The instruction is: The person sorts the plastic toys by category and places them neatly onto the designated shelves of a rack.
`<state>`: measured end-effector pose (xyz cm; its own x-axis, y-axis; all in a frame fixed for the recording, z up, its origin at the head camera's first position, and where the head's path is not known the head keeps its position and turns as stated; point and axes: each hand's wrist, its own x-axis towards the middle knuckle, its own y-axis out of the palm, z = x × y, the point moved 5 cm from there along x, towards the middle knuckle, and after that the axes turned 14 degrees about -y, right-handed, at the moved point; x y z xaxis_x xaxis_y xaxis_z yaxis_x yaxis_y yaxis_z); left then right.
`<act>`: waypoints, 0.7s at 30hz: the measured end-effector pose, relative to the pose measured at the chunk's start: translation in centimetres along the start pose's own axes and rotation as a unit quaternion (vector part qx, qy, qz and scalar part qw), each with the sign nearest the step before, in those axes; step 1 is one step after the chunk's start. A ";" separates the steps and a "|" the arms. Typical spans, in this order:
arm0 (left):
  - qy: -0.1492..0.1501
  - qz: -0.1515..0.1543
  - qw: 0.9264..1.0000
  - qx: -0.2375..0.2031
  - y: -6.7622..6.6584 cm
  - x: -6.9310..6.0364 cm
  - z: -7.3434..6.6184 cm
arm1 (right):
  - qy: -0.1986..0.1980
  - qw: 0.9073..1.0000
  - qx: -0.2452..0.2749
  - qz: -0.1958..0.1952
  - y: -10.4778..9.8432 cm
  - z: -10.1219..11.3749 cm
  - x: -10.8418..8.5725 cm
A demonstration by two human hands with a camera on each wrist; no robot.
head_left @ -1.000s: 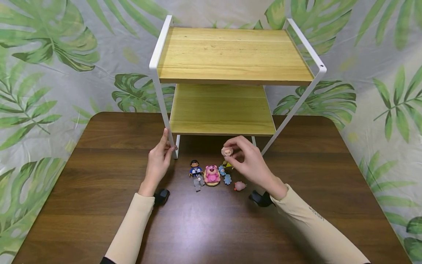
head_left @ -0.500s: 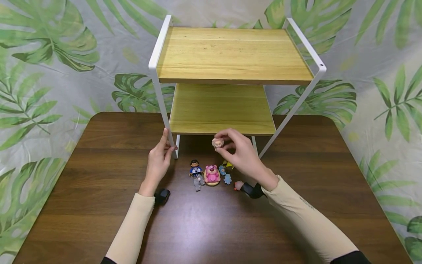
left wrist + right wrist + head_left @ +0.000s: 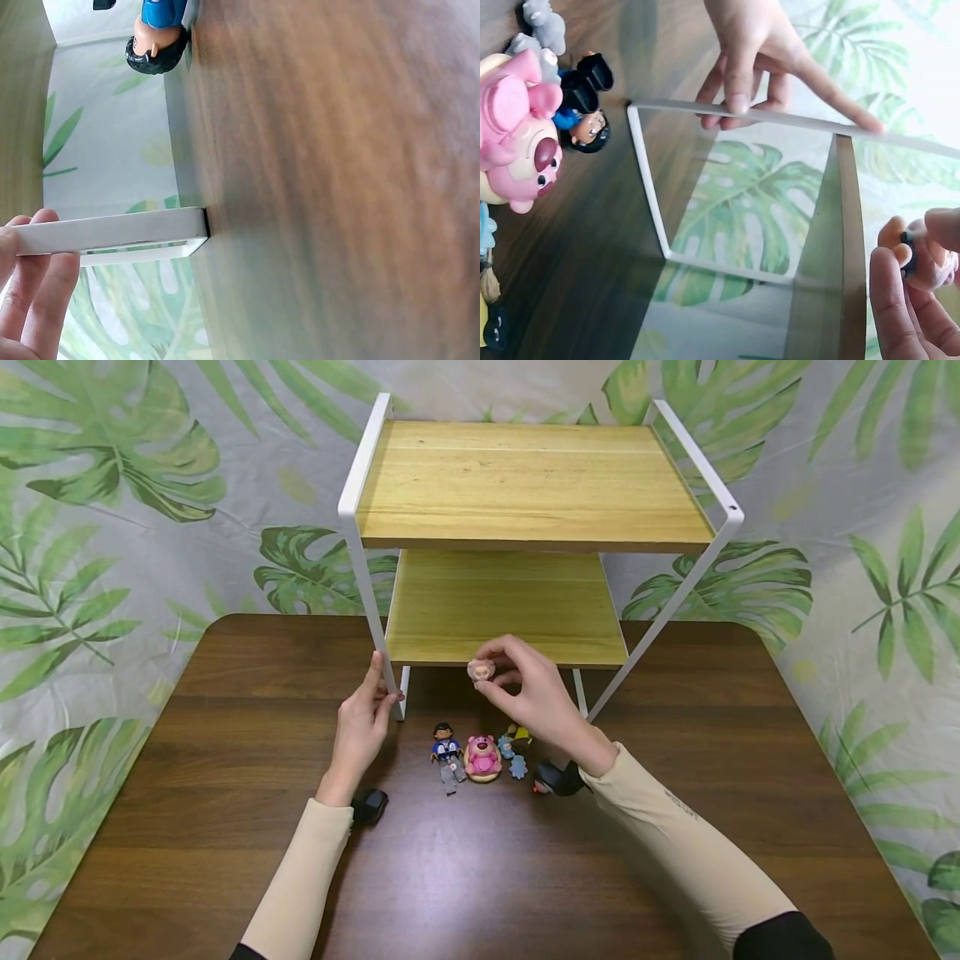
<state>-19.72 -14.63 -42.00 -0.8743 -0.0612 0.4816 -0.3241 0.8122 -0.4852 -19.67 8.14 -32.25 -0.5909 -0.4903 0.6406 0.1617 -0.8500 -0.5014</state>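
Note:
My right hand (image 3: 534, 693) pinches a small pale-pink toy figurine (image 3: 481, 671) between thumb and fingers, just in front of the lower shelf board's edge. In the right wrist view the figurine (image 3: 922, 255) is partly covered by the fingertips. My left hand (image 3: 358, 727) holds the white front-left leg (image 3: 112, 231) of the shelf rack, thumb on one side and fingers on the other. On the table before the rack lie a doll in a blue jacket (image 3: 446, 747), a pink bear figure (image 3: 482, 758), and small blue toys (image 3: 517, 767).
The two-tier rack has an upper wooden board (image 3: 532, 485) and a lower wooden board (image 3: 502, 610). A yellow toy (image 3: 519, 735) lies behind the blue ones. Another pinkish toy is mostly hidden by the right wrist's black camera (image 3: 558, 777). The brown table (image 3: 225, 860) extends around them.
My right hand has carried the figurine left and farther back, toward the lower board's front edge. The left hand has stayed at the rack's leg.

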 end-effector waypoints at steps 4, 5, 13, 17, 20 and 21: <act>0.001 0.000 1.000 -0.003 0.0 0.0 -0.1 | -0.004 1.000 0.001 -0.001 0.3 0.1 0.5; 0.001 -0.001 1.000 -0.004 0.0 0.0 -0.1 | -0.004 1.000 0.001 -0.001 0.3 0.0 0.7; 0.002 -0.002 1.000 -0.005 0.0 0.0 -0.1 | -0.005 1.000 -0.002 -0.005 1.0 -0.5 1.6; 0.004 -0.006 1.000 -0.003 0.0 0.0 0.0 | -0.007 1.000 0.003 -0.013 1.3 -0.5 2.2; 0.001 -0.006 1.000 -0.002 0.0 -0.1 0.0 | -0.013 1.000 0.011 -0.017 1.6 -0.3 2.6; 0.000 -0.006 1.000 -0.001 0.0 -0.1 0.0 | -0.015 1.000 0.014 -0.018 1.7 -0.3 2.8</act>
<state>-19.68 -14.64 -42.05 -0.8708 -0.0710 0.4866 -0.3334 0.8126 -0.4781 -21.28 5.38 -31.53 -0.5734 -0.4648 0.6747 0.1639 -0.8719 -0.4614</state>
